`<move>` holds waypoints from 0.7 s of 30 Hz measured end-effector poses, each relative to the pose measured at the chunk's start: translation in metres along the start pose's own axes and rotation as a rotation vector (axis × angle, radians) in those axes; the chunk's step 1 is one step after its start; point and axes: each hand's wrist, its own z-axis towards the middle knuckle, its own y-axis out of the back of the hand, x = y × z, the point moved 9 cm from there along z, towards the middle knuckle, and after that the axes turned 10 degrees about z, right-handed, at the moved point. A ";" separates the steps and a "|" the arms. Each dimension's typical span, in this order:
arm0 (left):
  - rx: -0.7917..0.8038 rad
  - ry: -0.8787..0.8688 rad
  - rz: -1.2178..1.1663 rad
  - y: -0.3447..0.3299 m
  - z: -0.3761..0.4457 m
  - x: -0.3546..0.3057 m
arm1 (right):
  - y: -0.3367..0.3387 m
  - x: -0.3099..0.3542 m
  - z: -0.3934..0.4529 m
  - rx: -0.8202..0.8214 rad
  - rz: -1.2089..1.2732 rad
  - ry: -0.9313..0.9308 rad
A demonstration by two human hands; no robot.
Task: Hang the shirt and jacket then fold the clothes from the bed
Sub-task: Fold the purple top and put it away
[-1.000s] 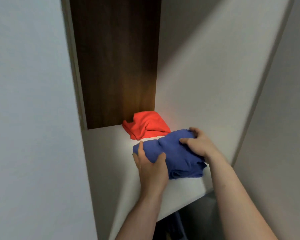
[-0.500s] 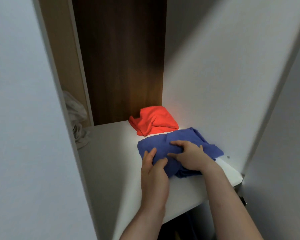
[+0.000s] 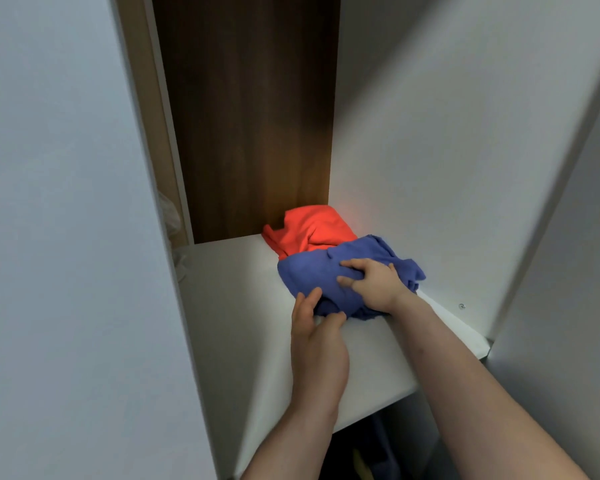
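Note:
A folded blue garment (image 3: 312,275) lies on the white wardrobe shelf (image 3: 243,306), its far edge touching a folded red garment (image 3: 309,230) at the back. My right hand (image 3: 371,284) lies on top of the blue garment, fingers curled into the cloth. My left hand (image 3: 314,327) is at its near left edge, with thumb and fingers around the fabric's rim. Both forearms reach in from the bottom of the frame.
White side panels close in the shelf on the left (image 3: 66,237) and right (image 3: 447,168), with a dark wooden back panel (image 3: 246,116) behind. A pale cloth (image 3: 168,216) shows in the neighbouring compartment at left. Dark items sit below the shelf (image 3: 371,452).
The blue garment has been pushed further back until it meets the red one. Both hands went deeper into the shelf with it, the right hand now bunching the top.

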 end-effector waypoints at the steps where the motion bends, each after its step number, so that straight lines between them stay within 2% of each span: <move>1: 0.002 -0.001 0.000 0.000 -0.001 0.000 | 0.004 0.003 -0.003 -0.036 0.054 0.023; 5: -0.007 -0.009 0.006 0.001 -0.001 0.001 | 0.023 0.010 -0.034 -0.195 0.307 0.104; 10: -0.017 -0.048 0.063 -0.001 -0.002 -0.002 | 0.010 -0.006 -0.065 -0.181 0.078 0.097; 13: -0.011 -0.087 0.142 0.001 -0.009 -0.007 | 0.015 -0.003 -0.073 -0.200 0.132 0.085; 16: 0.058 -0.242 0.364 0.002 -0.029 -0.014 | 0.028 -0.007 -0.093 -0.244 0.229 0.073; 19: 0.173 -0.471 0.769 -0.007 -0.054 -0.011 | 0.042 -0.019 -0.119 -0.318 0.274 0.049; 21: 0.240 -0.539 1.039 -0.012 -0.068 0.001 | 0.050 -0.028 -0.136 -0.351 0.275 0.021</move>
